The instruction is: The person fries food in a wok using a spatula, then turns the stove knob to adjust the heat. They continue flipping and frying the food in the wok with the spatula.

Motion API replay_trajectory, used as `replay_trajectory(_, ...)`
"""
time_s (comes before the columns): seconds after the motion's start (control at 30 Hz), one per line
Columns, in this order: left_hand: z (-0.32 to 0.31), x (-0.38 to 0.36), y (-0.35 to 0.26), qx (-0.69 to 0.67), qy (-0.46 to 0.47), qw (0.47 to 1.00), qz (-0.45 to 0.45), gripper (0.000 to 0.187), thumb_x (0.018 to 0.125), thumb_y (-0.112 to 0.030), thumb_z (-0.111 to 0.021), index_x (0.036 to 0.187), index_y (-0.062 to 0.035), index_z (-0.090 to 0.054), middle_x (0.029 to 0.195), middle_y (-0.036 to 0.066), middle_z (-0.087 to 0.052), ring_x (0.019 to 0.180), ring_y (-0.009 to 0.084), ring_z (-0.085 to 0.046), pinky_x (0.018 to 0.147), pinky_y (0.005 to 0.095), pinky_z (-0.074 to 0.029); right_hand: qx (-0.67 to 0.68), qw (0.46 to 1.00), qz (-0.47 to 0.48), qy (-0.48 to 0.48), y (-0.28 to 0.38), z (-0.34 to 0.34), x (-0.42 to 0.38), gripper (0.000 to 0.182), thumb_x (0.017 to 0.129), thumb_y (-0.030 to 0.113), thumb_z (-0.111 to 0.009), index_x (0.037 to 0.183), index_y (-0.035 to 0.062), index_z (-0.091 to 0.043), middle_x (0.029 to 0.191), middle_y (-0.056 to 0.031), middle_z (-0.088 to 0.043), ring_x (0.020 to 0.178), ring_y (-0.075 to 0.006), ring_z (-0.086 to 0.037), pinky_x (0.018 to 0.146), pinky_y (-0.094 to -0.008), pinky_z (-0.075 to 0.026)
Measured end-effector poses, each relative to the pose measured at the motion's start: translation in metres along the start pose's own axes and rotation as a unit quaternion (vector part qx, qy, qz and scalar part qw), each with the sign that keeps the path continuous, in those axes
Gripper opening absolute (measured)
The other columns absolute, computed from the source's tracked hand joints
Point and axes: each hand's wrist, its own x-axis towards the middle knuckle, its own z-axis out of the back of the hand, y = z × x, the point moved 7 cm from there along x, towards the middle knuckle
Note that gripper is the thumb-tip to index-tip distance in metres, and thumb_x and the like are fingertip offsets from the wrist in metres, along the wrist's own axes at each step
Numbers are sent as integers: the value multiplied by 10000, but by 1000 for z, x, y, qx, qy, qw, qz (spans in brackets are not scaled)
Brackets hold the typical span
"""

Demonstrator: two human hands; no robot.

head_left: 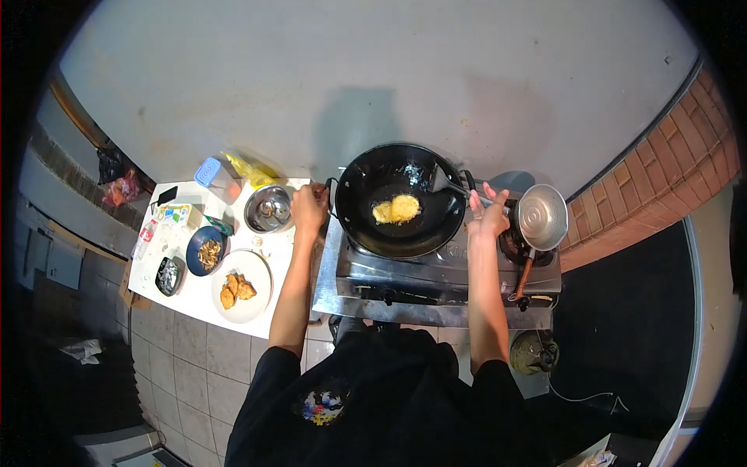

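A black wok (pixel 366 175) stands on the stove's left burner with yellow frying food (pixel 398 208) in its middle. My left hand (pixel 309 207) is closed at the wok's left loop handle, its fingers partly hidden. Across the wok's right rim lies the handle of a spatula (pixel 440 180), its blade down inside the wok, right of the food. My right hand (pixel 489 215) grips that handle, with some fingers stretched out. Just left of my left hand is a steel bowl (pixel 268 208) with something wet in it.
A small saucepan (pixel 542 218) sits on the right burner of the metal stove (pixel 420 282). On the white table (pixel 179 307) are a plate (pixel 261 284) of fried pieces, a dark blue bowl (pixel 194 249), a black dish (pixel 169 276) and a lidded container (pixel 219 180). A gas cylinder (pixel 533 352) stands below.
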Motion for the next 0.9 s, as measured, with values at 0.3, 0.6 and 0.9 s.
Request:
replay_trajectory(0.3, 4, -2, -6, 11, 1, 1000, 7, 171, 811, -174, -665, 910, -44, -713, 810, 157, -691, 776, 317, -680, 699, 386, -527, -29, 999, 14, -13, 3, 15, -2, 500, 944, 416, -534, 839, -69, -588, 972, -149, -675, 676, -296, -685, 516, -302, -557)
replay_trajectory(0.6, 0, -2, -2, -3, -2, 1000, 6, 166, 809, -167, -665, 915, -47, -711, 807, 154, -692, 773, 318, -678, 700, 386, -526, -52, 998, 4, -17, 6, 44, 1, 508, 919, 448, -567, 832, -52, -586, 977, -150, -677, 671, -290, -681, 538, -308, -555)
replay_trajectory(0.9, 1, -2, -1, 12, 0, 1000, 7, 166, 809, -171, -667, 914, -51, -713, 808, 160, -691, 774, 321, -677, 702, 398, -522, -73, 997, 24, -19, 15, 56, -13, 520, 911, 451, -578, 790, -54, -589, 951, -163, -677, 600, -262, -668, 482, -295, -553)
